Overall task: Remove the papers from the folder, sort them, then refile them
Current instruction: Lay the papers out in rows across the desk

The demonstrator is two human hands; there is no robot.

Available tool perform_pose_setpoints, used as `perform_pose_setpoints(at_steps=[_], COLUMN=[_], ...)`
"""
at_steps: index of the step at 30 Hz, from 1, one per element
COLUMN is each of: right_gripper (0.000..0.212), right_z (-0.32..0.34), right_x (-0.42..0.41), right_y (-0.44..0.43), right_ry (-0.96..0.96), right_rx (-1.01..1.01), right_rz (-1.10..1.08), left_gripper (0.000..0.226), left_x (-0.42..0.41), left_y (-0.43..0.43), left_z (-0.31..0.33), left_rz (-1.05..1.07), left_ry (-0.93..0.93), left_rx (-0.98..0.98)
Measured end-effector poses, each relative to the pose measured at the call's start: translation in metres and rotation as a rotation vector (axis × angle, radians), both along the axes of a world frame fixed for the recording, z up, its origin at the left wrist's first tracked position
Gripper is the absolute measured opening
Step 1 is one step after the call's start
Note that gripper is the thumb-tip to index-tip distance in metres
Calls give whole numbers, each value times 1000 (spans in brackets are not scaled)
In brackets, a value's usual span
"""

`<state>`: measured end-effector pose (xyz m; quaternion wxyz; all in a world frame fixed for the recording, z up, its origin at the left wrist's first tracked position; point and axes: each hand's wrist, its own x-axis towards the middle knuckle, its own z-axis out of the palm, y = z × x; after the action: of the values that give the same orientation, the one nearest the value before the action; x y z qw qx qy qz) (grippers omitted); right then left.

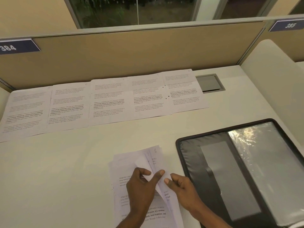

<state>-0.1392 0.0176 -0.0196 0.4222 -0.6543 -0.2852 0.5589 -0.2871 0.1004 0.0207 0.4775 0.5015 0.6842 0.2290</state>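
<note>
The left hand point(141, 186) has a narrow grip: thumb and forefinger pinch the curled-up edge of one thin white sheet point(144, 162) peeled off the top of a loose stack of white printed papers point(125, 183). The right hand point(184, 188), just at 3 o'clock of the left, is also closed down tight, its thumb tip pressed on the same raised sheet and its other fingers curled under; whether those fingers catch the paper's edge I cannot tell. The stack lies flat on the smooth, matte off-white tabletop point(65, 170) directly under both hands, its sheets fanned slightly so that several corners show at 12 o'clock, one bearing a handwritten 6. At 3 o'clock of the hands, just beside the stack and not touching it, lies a black open folder point(194, 155) with rounded corners and a padded, stitched lining, a flat grey pocket on its near leaf and a glossy, wrinkled clear plastic sleeve point(266, 158) on its far one. Well apart at 12 o'clock, a row of five white printed sheets point(107, 102) lies flat, edge overlapping edge, along the foot of a beige fabric partition point(131, 55). A grey rectangular cable hatch point(209, 83) sits flush in the tabletop at the 3 o'clock end of that row.
</note>
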Motion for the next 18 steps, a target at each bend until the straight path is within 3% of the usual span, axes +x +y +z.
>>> perform_pose_setpoints(at_steps=[6, 8, 13, 18], right_gripper=[63, 57, 35, 24], right_z=[-16, -16, -1, 40], right_x=[3, 5, 35, 101], right_y=[-5, -6, 6, 38], right_ry=[-98, -191, -635, -870], right_rx=[-1, -4, -46, -38], right_rz=[-20, -65, -208, -333], left_gripper=[22, 21, 21, 23], left_x=[2, 2, 3, 2], left_y=[0, 0, -1, 0], left_z=[-2, -3, -2, -7], left_rz=[13, 9, -8, -3], left_ry=[57, 77, 73, 75], left_rx=[34, 18, 19, 21])
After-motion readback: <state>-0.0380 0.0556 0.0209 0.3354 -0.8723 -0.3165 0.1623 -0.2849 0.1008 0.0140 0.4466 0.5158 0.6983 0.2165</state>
